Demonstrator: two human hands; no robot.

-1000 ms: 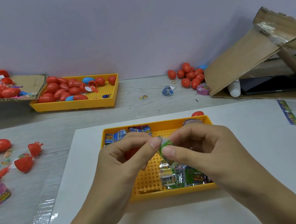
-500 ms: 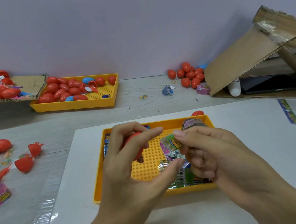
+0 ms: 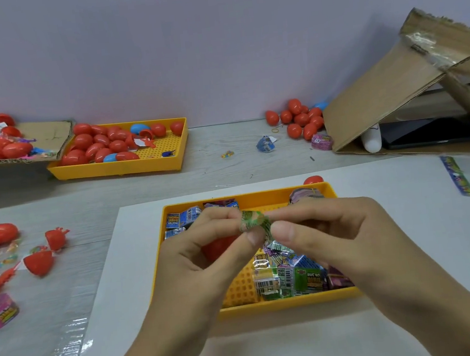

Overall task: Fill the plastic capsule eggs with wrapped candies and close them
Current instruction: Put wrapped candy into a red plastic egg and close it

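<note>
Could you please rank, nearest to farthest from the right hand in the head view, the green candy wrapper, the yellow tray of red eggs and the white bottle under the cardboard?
From the right hand:
1. Green candy wrapper, pinched at its fingertips.
2. White bottle, far right, under the cardboard.
3. Yellow tray of red eggs, far left by the wall.

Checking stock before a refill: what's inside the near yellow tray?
The near yellow tray holds wrapped candies at its near right and far corners; both hands cover the middle, where some red shows.
</note>
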